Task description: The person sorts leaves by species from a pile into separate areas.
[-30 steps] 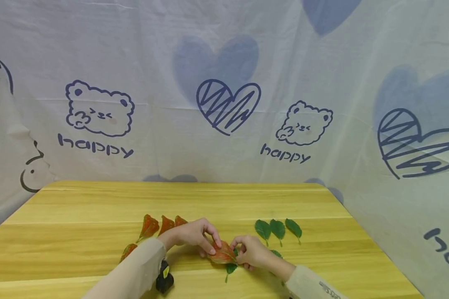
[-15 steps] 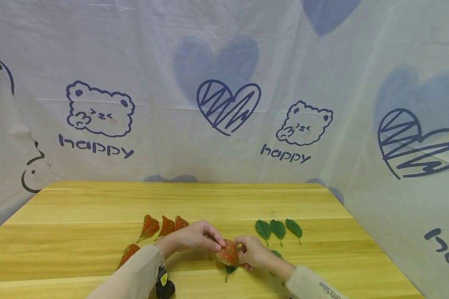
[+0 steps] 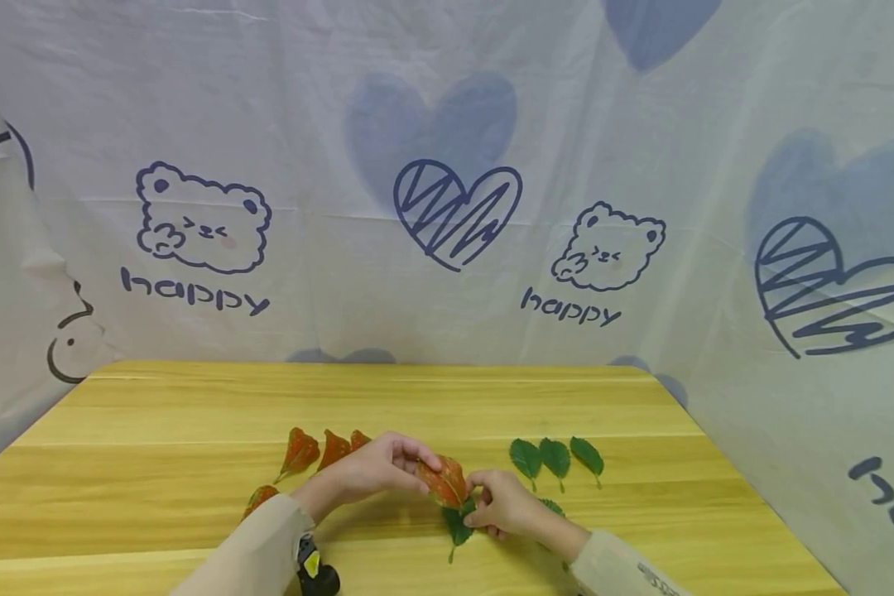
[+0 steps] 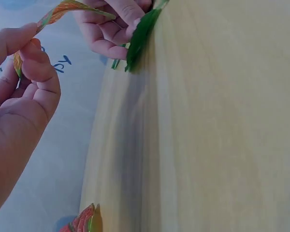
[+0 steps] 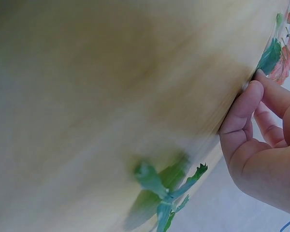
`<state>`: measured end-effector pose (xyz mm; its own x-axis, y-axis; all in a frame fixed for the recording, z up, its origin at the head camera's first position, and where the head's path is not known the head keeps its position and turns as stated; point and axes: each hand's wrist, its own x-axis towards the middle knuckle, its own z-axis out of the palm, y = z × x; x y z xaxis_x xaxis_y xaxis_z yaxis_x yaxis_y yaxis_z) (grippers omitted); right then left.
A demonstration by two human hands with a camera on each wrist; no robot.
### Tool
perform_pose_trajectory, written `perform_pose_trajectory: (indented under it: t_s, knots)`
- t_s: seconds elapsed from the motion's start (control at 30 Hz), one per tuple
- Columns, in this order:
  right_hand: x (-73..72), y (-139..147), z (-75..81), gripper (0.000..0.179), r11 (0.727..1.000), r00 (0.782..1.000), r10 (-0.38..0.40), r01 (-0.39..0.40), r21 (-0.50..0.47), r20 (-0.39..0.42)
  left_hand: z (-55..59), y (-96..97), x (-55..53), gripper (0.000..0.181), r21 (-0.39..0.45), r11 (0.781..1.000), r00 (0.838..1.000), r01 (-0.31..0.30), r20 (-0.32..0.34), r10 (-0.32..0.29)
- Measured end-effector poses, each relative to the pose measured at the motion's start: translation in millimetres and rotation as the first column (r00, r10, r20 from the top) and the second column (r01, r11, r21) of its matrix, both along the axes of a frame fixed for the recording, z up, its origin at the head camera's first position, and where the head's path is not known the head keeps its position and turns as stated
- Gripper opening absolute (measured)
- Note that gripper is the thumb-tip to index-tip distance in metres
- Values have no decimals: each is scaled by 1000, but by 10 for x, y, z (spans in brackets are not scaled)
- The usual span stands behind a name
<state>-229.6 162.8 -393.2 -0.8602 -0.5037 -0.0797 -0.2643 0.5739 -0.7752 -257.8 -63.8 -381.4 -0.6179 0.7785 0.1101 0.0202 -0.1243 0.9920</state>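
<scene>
My left hand pinches a red-orange leaf between thumb and fingers near the middle of the table. In the left wrist view this leaf shows edge-on and curved, raised over the tabletop. A green leaf lies just below it in the head view, partly covered by it. My right hand pinches the edge of the green leaf with thumb and forefinger. From the right wrist, the green leaf extends beyond the fingertips, close to the wood.
Several red leaves lie left of the hands, one partly behind the left sleeve. Three green leaves form a row at the right. Another green leaf sits partly behind the right forearm. A printed curtain hangs behind the wooden table.
The left hand has turned the red leaf and shifted it up and away, uncovering more of the green leaf beneath. The right hand has hardly moved.
</scene>
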Motion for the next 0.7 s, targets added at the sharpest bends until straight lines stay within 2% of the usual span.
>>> perform_pose_trajectory:
  t_s: [0.3,0.43,0.7]
  knots:
    - [15,-3,0,17,1000,1000,-12,12,7,9,34,-113,35,24,65,997,998,-29,-47,33]
    - [11,-6,-5,17,1000,1000,-16,16,9,12,40,-158,65,26,56,995,994,-78,-69,82]
    - [23,-5,4,17,1000,1000,-13,13,10,1,134,-255,173,32,48,987,987,-155,-43,157]
